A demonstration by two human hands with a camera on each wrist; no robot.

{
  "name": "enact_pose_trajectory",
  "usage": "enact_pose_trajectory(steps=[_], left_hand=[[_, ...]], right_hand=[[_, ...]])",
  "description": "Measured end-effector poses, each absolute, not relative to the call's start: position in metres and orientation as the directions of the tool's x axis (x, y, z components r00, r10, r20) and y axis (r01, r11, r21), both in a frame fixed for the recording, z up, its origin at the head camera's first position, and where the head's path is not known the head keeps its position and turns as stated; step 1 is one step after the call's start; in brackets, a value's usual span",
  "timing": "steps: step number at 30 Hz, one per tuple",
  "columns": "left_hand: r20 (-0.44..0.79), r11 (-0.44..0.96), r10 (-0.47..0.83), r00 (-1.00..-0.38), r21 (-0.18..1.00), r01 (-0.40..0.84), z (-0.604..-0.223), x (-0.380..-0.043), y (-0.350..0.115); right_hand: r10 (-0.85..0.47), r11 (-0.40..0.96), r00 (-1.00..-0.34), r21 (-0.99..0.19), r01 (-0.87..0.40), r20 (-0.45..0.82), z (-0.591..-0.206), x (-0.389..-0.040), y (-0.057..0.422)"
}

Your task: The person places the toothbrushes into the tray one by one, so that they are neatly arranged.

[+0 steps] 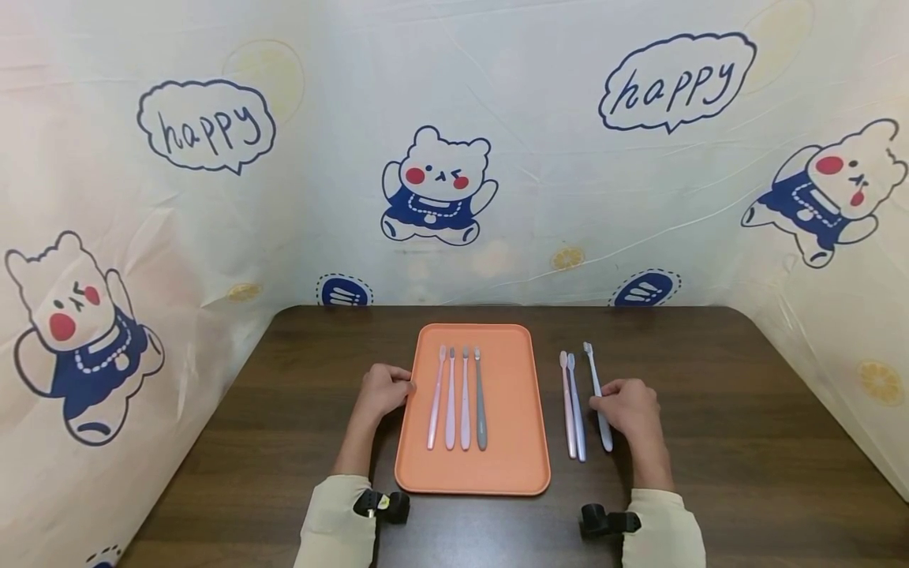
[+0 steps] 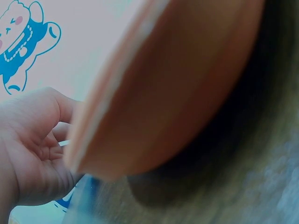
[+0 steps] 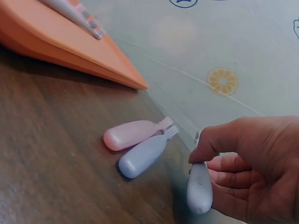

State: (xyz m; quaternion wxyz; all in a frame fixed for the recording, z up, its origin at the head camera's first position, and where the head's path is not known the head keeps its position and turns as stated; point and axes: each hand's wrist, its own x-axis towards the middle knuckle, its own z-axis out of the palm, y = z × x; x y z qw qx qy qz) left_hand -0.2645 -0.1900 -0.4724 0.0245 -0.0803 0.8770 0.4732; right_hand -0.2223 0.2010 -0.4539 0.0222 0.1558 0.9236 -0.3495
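My left hand holds the left rim of an orange tray; in the left wrist view, the fingertips are partly hidden behind the tray's edge. Several toothbrushes lie side by side on the tray, among them a pink toothbrush and a dark grey toothbrush. To the right of the tray, my right hand pinches a pale grey-blue toothbrush by its handle between thumb and fingers. Between tray and right hand, a pink toothbrush and a blue toothbrush lie close together on the table.
The dark wooden table extends to both sides of the tray. Behind it and at the sides hangs a pale curtain printed with cartoon bears. A black camera is strapped on each wrist.
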Motion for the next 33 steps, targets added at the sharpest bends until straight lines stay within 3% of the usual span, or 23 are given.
enact_pose_trajectory(steps=[17,33], left_hand=[[-0.116,0.542,-0.114,-0.987,0.825,-0.16,-0.47,-0.264,-0.19],[-0.117,0.548,-0.127,-0.985,0.82,-0.168,-0.472,-0.265,-0.189]], right_hand=[[0.252,0.702,-0.957,-0.654,0.282,-0.141,-0.445,-0.22,0.2],[0.153,0.568,-0.973,-0.791,0.228,-0.171,-0.436,-0.219,0.189]])
